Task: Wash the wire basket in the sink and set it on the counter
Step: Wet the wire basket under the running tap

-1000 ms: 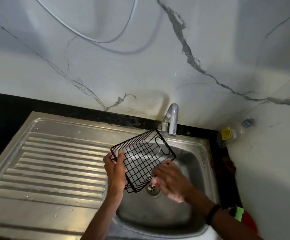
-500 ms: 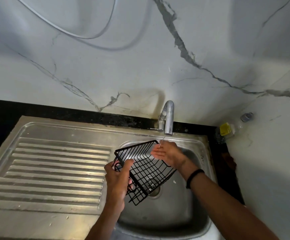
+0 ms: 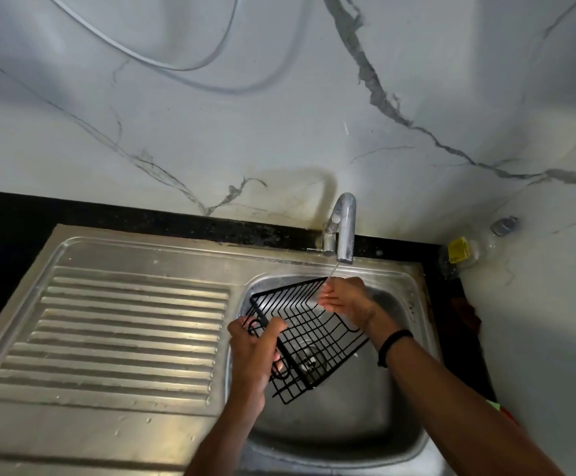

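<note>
The left hand (image 3: 254, 352) is gripping the basket (image 3: 309, 338) at its 9 o'clock edge, fingers curled around the rim wire, thumb lying across the top. The basket is hanging tilted over the sink (image 3: 413, 438) bowl, clear of the bottom, its 12 o'clock corner sitting just under the tap (image 3: 345, 228). The right hand (image 3: 345, 298) is resting at that corner, fingers fairly straight and held together, wet and shining; whether they are pressing the wire or only touching it is hard to tell. A thin stream is falling from the tap onto those fingers. A black band (image 3: 395, 345) is circling the right wrist. The drain (image 3: 309, 362) is showing only in part through the mesh. At 3 o'clock a bottle (image 3: 460, 252) is sitting in shadow, its label unreadable.
</note>
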### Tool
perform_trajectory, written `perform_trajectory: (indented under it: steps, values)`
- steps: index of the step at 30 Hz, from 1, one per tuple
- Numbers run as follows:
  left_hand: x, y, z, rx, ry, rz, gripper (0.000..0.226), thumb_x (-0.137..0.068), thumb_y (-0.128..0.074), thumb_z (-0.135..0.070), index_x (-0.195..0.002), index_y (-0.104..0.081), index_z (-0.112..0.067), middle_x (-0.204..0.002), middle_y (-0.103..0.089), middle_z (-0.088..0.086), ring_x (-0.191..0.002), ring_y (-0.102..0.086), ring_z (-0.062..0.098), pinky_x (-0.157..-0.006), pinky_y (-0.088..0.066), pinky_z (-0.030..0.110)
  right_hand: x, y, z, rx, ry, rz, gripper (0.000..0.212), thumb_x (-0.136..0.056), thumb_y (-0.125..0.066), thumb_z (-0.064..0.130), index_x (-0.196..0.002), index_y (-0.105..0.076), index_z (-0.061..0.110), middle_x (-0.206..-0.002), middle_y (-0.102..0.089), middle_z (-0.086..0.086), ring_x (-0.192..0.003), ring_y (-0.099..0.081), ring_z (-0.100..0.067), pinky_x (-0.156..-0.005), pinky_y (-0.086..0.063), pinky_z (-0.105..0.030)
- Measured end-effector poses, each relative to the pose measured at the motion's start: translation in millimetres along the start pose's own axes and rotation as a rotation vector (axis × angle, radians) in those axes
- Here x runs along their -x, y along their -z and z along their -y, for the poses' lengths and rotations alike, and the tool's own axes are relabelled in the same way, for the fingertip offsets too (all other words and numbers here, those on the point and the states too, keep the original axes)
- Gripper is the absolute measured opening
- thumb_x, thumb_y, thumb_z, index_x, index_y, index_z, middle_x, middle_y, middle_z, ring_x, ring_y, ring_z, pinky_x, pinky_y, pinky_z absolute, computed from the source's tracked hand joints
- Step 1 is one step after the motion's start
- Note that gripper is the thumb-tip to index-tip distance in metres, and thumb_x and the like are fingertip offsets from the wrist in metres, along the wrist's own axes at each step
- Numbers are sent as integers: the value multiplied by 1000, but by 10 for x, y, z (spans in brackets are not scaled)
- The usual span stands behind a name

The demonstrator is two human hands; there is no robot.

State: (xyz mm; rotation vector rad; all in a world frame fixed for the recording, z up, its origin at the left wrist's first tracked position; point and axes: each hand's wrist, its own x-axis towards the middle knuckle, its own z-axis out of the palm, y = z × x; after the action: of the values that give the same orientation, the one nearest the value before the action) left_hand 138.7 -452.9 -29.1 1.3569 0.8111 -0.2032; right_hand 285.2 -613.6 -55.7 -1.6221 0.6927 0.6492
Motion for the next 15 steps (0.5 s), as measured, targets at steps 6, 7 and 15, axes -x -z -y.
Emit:
perform_trajectory:
  steps: [6,7,15]
  values:
    - [-129,-274,-272,-249,-96,-40,98,-62,-78,-80,-128,-37,-21,-128,-52,1,-103,-62,19,-82,-61,38,933,12,57,101,78,412,53,-100,-49,56,-121,-68,11,-112,-75,-9,-99,-74,-27,-82,-62,-39]
    - [-148,-327,-317,-242,-97,-4,99,-64,-76,-82,-130,-37,-20,-131,-51,3,-99,-64,17,-75,-62,31,1076,22,57,114,94,465,54,-102,-47,56,-122,-68,11,-112,-76,-10,-100,-74,-29,-82,-62,-41]
    - [-367,-430,-695,-397,-307,158,37,-107,-43,-50,-129,-44,-20,-92,-74,5,-64,-75,17,-51,-58,27,1278,375,204,-11,246,154,22,-104,-54,19,-109,-70,4,-97,-78,-17,-80,-77,-33,-73,-61,-44]
